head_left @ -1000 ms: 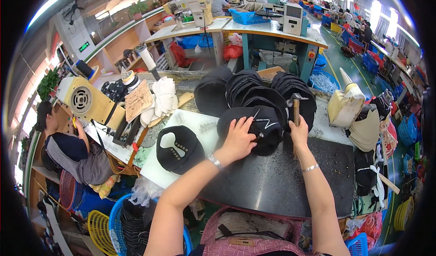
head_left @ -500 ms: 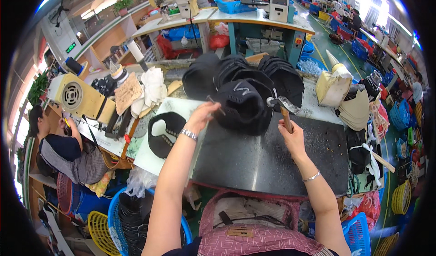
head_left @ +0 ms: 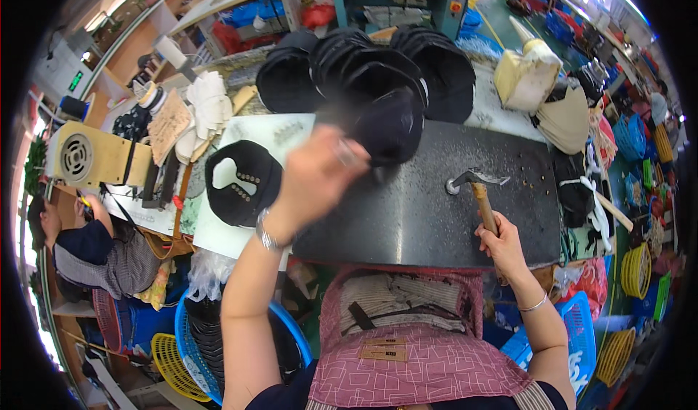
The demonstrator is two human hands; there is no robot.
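My right hand is wrapped around the wooden handle of a hammer, whose metal head rests on or just above the black work mat. Blurred by motion, my left hand is closed around what looks like a thin metal rod. Close beyond its fingers is a dark cap, the nearest of several black caps stacked at the back of the table. To the left, a black cap piece lies on a white board, with small round metal pieces in a row beside its opening.
Small metal bits dot the mat's right side. Beige brim pieces and a cream block stand at the right. A yellowish machine and a seated person are at the left. A blue basket of black pieces stands below.
My left hand has come nearer and lower, still beside the dark cap. The hammer has moved away from the caps and down over the mat. The whole view has tilted down.
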